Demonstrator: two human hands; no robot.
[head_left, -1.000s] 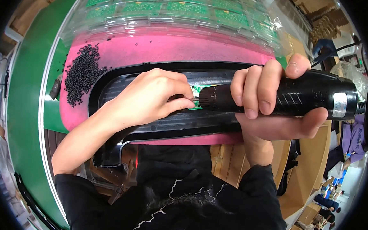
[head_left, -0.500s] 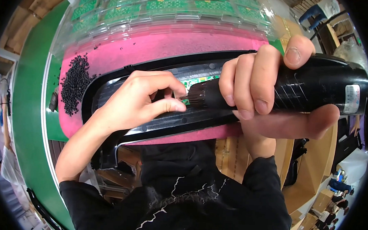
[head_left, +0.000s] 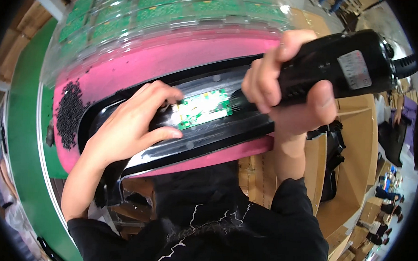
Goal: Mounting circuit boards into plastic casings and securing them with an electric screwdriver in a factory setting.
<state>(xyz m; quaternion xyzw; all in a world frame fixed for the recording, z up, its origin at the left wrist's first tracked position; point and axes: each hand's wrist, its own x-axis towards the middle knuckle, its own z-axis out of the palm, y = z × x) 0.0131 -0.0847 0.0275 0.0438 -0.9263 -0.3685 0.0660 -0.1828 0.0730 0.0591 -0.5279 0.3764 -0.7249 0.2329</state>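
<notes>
My right hand (head_left: 262, 81) is wrapped round a black electric screwdriver (head_left: 326, 65), whose cord leaves its rear end at the right. The tool's front end is at the right edge of a green circuit board (head_left: 203, 112); its tip is hidden. The board lies inside a long black plastic housing (head_left: 218, 138) and is brightly lit. My left hand (head_left: 135, 118) rests over the housing's left part, thumb and fingers apart on either side of the board's left end. Nothing shows between them.
A pile of small black screws (head_left: 70, 115) lies at the left on the pink mat (head_left: 123, 64). Clear plastic trays of green boards (head_left: 167, 9) stand behind the housing. An open cardboard box (head_left: 352, 160) with black parts stands at the right. A green table surface (head_left: 23, 122) runs down the left.
The screwdriver has moved back from my left fingers to the board's right end, uncovering the board. My left fingers have parted from their near pinch. The whole view has shifted slightly.
</notes>
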